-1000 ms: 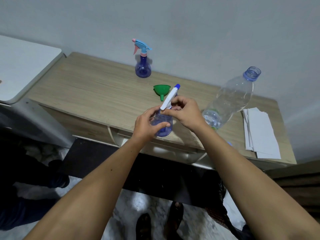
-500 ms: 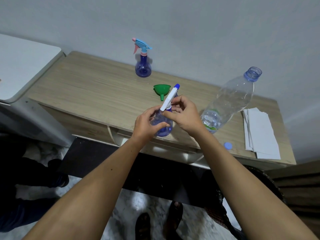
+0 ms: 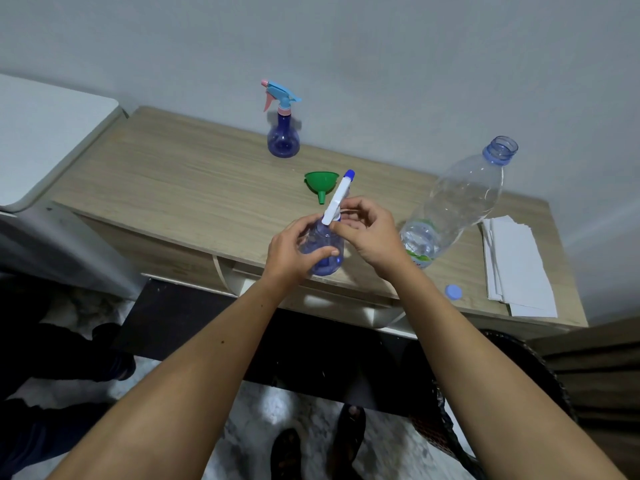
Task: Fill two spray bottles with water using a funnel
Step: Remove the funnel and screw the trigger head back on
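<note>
Blue spray bottle [image 3: 325,251] gripped by left hand [image 3: 294,251] | right hand [image 3: 372,237] pinches its white sprayer head [image 3: 337,199]

The person is showing two bare forearms with no sleeves, watch or rings, and is wearing dark open-toed sandals [image 3: 318,445] on both feet below.
</note>
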`<control>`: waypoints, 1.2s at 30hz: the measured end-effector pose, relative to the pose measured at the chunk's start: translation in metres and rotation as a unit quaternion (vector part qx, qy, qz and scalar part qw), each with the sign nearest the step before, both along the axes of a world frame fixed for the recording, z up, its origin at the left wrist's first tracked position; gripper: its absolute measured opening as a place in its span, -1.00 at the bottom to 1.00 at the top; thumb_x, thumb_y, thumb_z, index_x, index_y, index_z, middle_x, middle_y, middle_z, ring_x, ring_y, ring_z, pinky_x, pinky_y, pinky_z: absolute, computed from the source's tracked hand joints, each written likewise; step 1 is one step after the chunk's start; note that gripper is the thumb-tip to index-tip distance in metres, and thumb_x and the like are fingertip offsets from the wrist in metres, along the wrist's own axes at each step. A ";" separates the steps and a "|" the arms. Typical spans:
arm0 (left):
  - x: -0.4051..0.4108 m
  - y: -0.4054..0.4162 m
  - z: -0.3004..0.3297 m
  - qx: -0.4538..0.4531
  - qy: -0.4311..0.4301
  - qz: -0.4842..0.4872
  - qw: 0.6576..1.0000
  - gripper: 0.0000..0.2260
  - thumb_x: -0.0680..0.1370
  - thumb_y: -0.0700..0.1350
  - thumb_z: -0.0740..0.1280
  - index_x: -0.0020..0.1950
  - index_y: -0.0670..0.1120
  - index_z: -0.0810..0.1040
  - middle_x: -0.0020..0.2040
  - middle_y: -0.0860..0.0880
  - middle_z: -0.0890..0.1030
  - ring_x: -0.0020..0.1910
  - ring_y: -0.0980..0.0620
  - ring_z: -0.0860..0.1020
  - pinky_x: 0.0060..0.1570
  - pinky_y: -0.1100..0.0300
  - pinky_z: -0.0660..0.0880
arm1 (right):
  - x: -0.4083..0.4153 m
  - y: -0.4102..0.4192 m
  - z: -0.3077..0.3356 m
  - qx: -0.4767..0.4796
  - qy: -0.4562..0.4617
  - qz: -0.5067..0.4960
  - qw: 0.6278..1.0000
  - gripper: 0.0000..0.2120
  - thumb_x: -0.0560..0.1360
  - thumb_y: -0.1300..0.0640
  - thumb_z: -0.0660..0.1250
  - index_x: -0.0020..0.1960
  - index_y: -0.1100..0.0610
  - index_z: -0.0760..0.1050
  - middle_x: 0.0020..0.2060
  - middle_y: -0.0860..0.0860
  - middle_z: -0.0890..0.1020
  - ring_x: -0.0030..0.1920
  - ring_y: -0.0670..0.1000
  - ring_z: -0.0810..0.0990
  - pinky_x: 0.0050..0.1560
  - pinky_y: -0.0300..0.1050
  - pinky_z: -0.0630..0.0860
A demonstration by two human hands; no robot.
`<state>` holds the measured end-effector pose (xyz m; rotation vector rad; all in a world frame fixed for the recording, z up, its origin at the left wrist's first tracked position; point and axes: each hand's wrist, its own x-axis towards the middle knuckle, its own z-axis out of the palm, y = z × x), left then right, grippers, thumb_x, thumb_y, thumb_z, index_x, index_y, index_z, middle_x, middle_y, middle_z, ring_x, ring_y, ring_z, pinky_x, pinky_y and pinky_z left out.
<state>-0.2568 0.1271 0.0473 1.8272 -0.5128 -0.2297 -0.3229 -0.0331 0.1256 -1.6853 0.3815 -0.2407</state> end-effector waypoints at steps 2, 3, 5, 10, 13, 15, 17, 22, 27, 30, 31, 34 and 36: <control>0.000 0.000 0.000 -0.001 0.002 0.003 1.000 -0.39 0.35 0.09 0.66 0.36 0.00 0.63 0.15 0.06 0.73 0.15 0.06 0.69 0.20 -0.07 0.65 | 0.001 -0.001 0.001 0.003 0.001 -0.001 1.000 -0.68 0.40 0.41 0.59 0.02 0.10 0.61 -0.06 0.09 0.71 -0.07 -0.04 0.70 0.04 -0.23 0.64; 0.000 0.000 -0.001 0.003 0.000 0.006 1.000 -0.41 0.34 0.12 0.65 0.33 0.01 0.64 0.12 0.07 0.73 0.12 0.06 0.69 0.17 -0.08 0.65 | 0.002 -0.001 0.002 0.006 0.005 -0.008 1.000 -0.67 0.38 0.40 0.61 -0.01 0.11 0.59 -0.08 0.09 0.71 -0.11 -0.04 0.71 0.00 -0.24 0.64; 0.000 0.000 -0.001 0.010 -0.004 0.009 1.000 -0.42 0.34 0.18 0.63 0.29 0.00 0.64 0.09 0.06 0.73 0.09 0.05 0.69 0.14 -0.08 0.65 | 0.004 -0.001 0.002 0.011 0.014 -0.026 1.000 -0.64 0.32 0.38 0.66 -0.05 0.12 0.57 -0.15 0.08 0.71 -0.17 -0.06 0.72 -0.05 -0.23 0.64; -0.001 0.000 0.001 -0.002 0.002 0.006 1.000 -0.36 0.31 0.19 0.63 0.35 0.05 0.62 0.17 0.08 0.72 0.18 0.08 0.68 0.23 -0.06 0.64 | 0.000 -0.003 -0.002 0.012 0.004 0.006 1.000 -0.62 0.41 0.37 0.60 0.16 0.13 0.64 -0.11 0.03 0.74 -0.12 -0.08 0.71 0.03 -0.18 0.66; -0.003 0.000 0.002 -0.015 0.006 0.009 1.000 -0.30 0.29 0.20 0.62 0.39 0.03 0.61 0.20 0.08 0.71 0.20 0.08 0.67 0.26 -0.04 0.64 | 0.002 -0.002 -0.004 -0.008 -0.001 0.024 1.000 -0.63 0.46 0.38 0.55 0.25 0.24 0.67 -0.02 0.05 0.77 -0.09 -0.10 0.70 0.08 -0.15 0.65; -0.002 0.000 0.001 -0.013 0.005 0.011 1.000 -0.29 0.29 0.21 0.63 0.39 0.00 0.62 0.20 0.06 0.71 0.21 0.06 0.67 0.26 -0.07 0.64 | 0.004 -0.001 -0.005 -0.029 0.002 0.004 1.000 -0.68 0.42 0.35 0.59 0.15 0.19 0.71 -0.11 0.07 0.75 -0.16 -0.08 0.66 0.06 -0.06 0.68; -0.001 0.000 0.001 -0.004 0.002 0.014 1.000 -0.29 0.30 0.20 0.63 0.40 0.01 0.61 0.21 0.05 0.71 0.21 0.05 0.67 0.26 -0.09 0.64 | 0.005 0.001 -0.007 -0.039 0.003 -0.013 0.999 -0.70 0.37 0.30 0.64 0.06 0.09 0.72 -0.14 0.11 0.75 -0.18 -0.03 0.64 0.06 0.06 0.72; -0.002 -0.001 0.003 0.006 -0.018 0.020 1.000 -0.34 0.32 0.11 0.63 0.40 -0.02 0.62 0.19 0.05 0.71 0.18 0.05 0.67 0.20 -0.06 0.64 | 0.006 0.009 -0.011 -0.057 -0.003 -0.058 0.997 -0.68 0.36 0.28 0.66 0.02 0.00 0.71 -0.13 0.02 0.77 -0.16 0.00 0.68 0.05 0.15 0.73; -0.003 -0.004 0.003 0.027 -0.039 0.033 0.998 -0.41 0.33 0.02 0.61 0.35 -0.03 0.65 0.16 0.05 0.71 0.12 0.05 0.66 0.15 -0.02 0.64 | 0.005 0.015 -0.010 -0.079 -0.001 -0.087 0.993 -0.71 0.38 0.32 0.63 0.04 0.09 0.71 -0.16 0.07 0.76 -0.24 -0.09 0.63 -0.05 -0.04 0.71; -0.004 -0.004 0.004 0.030 -0.043 0.031 0.998 -0.41 0.35 -0.02 0.63 0.37 -0.03 0.64 0.17 0.05 0.71 0.12 0.06 0.66 0.17 -0.01 0.63 | 0.003 0.016 -0.007 -0.093 0.001 -0.081 0.992 -0.71 0.39 0.29 0.63 0.05 0.08 0.70 -0.16 0.05 0.76 -0.25 -0.11 0.62 -0.07 -0.10 0.71; -0.005 -0.003 0.003 0.030 -0.043 0.030 0.998 -0.40 0.35 -0.02 0.64 0.37 -0.03 0.64 0.18 0.05 0.71 0.14 0.06 0.66 0.19 0.00 0.63 | 0.003 0.015 -0.006 -0.099 0.000 -0.077 0.992 -0.71 0.40 0.28 0.63 0.07 0.08 0.70 -0.16 0.03 0.76 -0.24 -0.11 0.63 -0.06 -0.11 0.70; -0.007 -0.003 0.005 0.025 -0.038 0.023 0.999 -0.36 0.33 0.04 0.64 0.38 -0.02 0.63 0.20 0.06 0.70 0.17 0.07 0.66 0.20 0.04 0.63 | 0.000 0.013 -0.004 -0.108 -0.006 -0.059 0.992 -0.70 0.42 0.27 0.62 0.11 0.09 0.70 -0.10 0.00 0.77 -0.17 -0.10 0.67 0.01 -0.10 0.71; -0.007 -0.001 0.007 0.025 -0.038 0.023 0.999 -0.36 0.33 0.04 0.66 0.38 -0.03 0.63 0.20 0.07 0.70 0.17 0.08 0.66 0.20 0.03 0.63 | -0.002 0.012 -0.002 -0.112 -0.008 -0.043 0.993 -0.70 0.42 0.27 0.62 0.12 0.10 0.70 -0.07 0.00 0.77 -0.12 -0.06 0.71 0.05 -0.09 0.71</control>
